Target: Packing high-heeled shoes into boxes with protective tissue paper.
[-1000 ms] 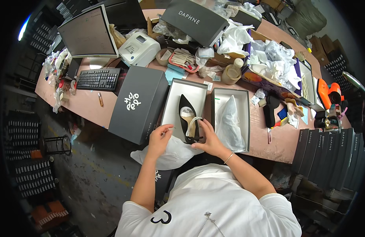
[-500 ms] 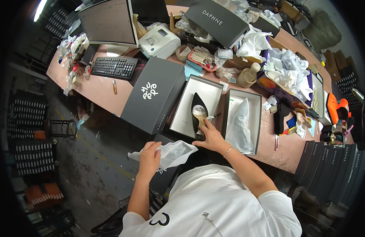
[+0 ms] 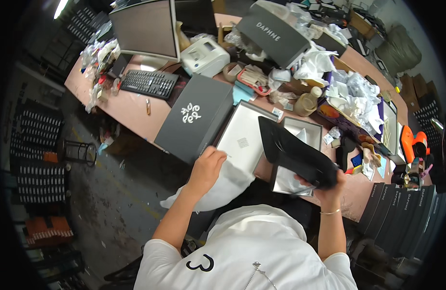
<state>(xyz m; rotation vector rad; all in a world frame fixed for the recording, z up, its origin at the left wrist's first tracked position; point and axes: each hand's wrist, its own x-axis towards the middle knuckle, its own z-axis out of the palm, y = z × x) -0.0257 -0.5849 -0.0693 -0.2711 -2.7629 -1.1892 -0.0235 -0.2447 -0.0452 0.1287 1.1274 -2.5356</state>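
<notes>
White capital letters ran across the dark grey shoebox (image 3: 272,35) at the table's (image 3: 131,113) back, and white stylised lettering covered the larger dark grey shoebox (image 3: 194,118) left of centre. More white lettering marked the stacked shoeboxes (image 3: 399,217) at right. A black curved character stood on the white T-shirt (image 3: 252,246). The open shoebox (image 3: 237,128) bore a small printed square (image 3: 243,142), probably a label, too blurred to read.

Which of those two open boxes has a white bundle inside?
The right box: the bundle shows partly behind the black shoe in the right hand. The left box shows its pale bottom beyond white wrapping.
</notes>
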